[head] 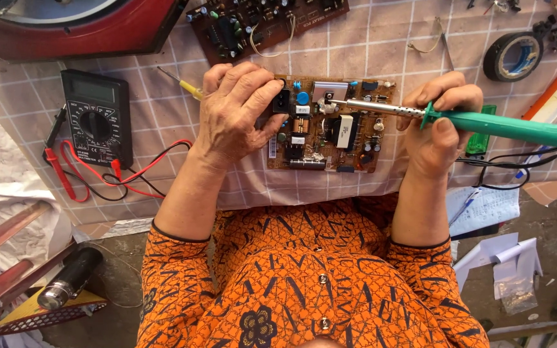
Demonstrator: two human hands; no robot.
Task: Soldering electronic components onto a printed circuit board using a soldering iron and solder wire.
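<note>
Hands (pixel 236 106), soldering iron (pixel 485 122), circuit board (pixel 330 129)

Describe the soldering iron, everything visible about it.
The soldering iron has a green plastic-looking handle with a flared collar, a perforated silver metal shaft and a thin tip. It lies nearly level, tip pointing left over the circuit board. The right hand holds it at the collar end of the handle. A black cord leaves its rear end, trailing across the checked tablecloth.

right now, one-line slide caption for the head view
Left hand steadies a circuit board while right hand aims a green-handled soldering iron at it.
</note>
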